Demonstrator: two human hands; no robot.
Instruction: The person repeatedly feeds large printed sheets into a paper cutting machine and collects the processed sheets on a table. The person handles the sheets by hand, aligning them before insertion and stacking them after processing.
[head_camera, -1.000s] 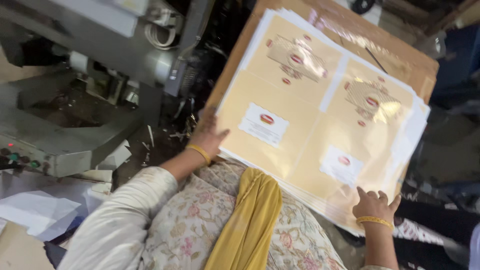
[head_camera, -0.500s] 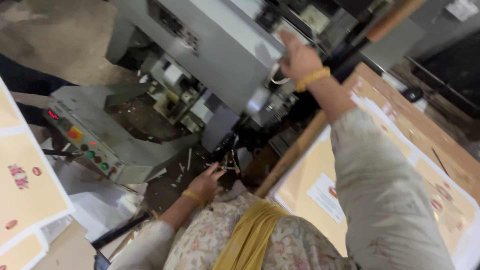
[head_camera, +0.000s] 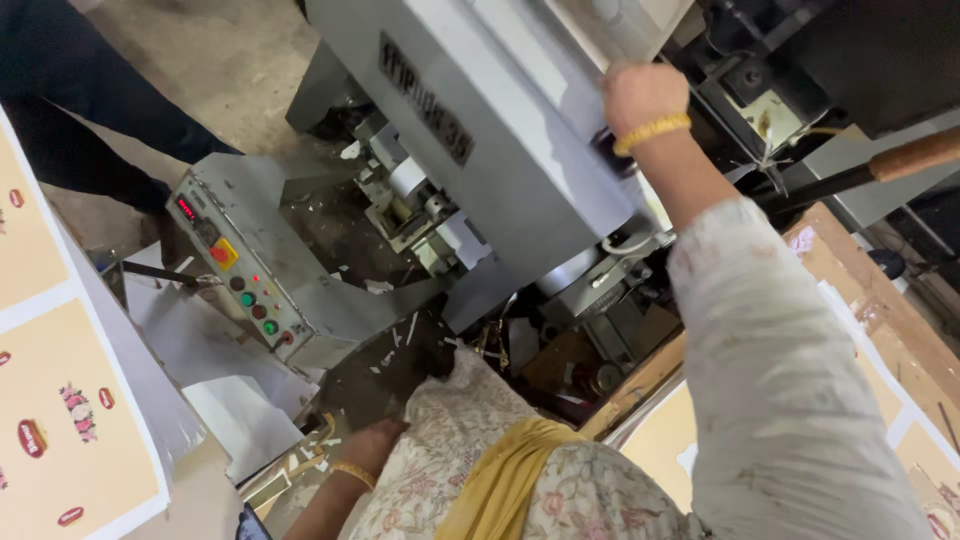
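Nearest the camera, the person's floral garment and yellow scarf (head_camera: 500, 480) fill the bottom of the view. The left hand (head_camera: 375, 440) hangs low at the person's side, just beside the scattered paper scraps (head_camera: 395, 345) on the dark floor; most of it is hidden behind the garment, so I cannot tell whether its fingers are spread or curled. A yellow bangle circles each of the 2 wrists.

To the left lies a stack of tan printed sheets (head_camera: 60, 430), and to the right another pile of printed sheets (head_camera: 900, 400) rests on a brown board, partly covered by the right sleeve.

Further out stands the grey control box (head_camera: 260, 270) with 1 red button on a yellow plate and a row of small green and red buttons. Beyond it, the right hand (head_camera: 640, 95) is raised and laid on the upper edge of the grey machine plate (head_camera: 480, 130), fingers curled over it and out of sight behind the edge. A wooden-handled lever (head_camera: 880, 165) juts out at right.

The risk I see is a pinch: the fingers wrap an edge of a heavy press plate, and if the plate closes they could be caught. The loose scarf and sleeve hang near the open mechanism and could snag.
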